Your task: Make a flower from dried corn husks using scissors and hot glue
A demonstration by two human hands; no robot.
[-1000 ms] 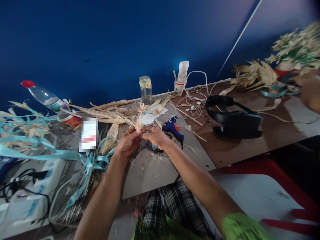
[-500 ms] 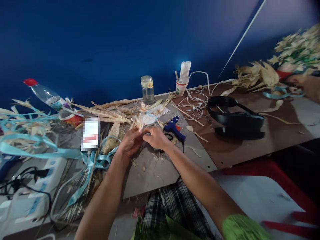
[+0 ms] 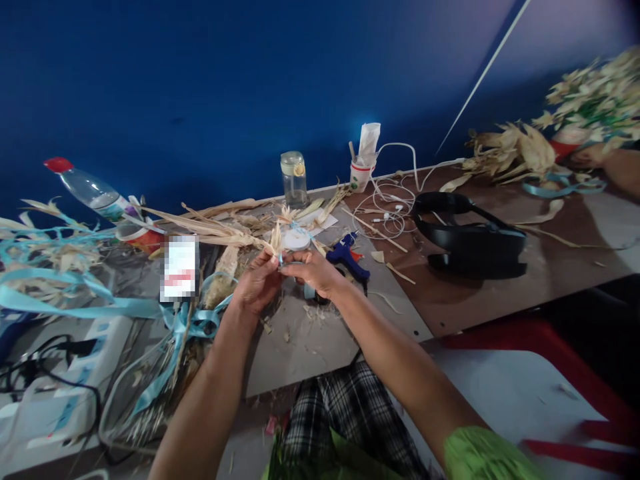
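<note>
My left hand (image 3: 257, 283) is closed in a pinch around the lower end of a small corn husk flower (image 3: 275, 239), whose pale petals point upward. At the flower's base, my right hand (image 3: 315, 272) pinches a light blue strip (image 3: 281, 259), most of it hidden by the fingers. Just under the right palm shows a light blue, rounded thing (image 3: 309, 291), too covered to name. A blue glue gun (image 3: 347, 257) lies to the right of my hands. Behind them sits a round white disc (image 3: 296, 239) among husk pieces.
Dry corn husks (image 3: 215, 230), a water bottle (image 3: 294, 180) and a paper cup (image 3: 362, 173) line the back. On the left are blue ribbon (image 3: 80, 293), a phone (image 3: 180, 270) and a power strip (image 3: 90, 373). A black headset (image 3: 470, 233) and another person's arm (image 3: 620, 170) are right.
The flower now stands more upright and its petals look gathered. A light blue strip shows at its base, and a light blue rounded thing has appeared under my right hand.
</note>
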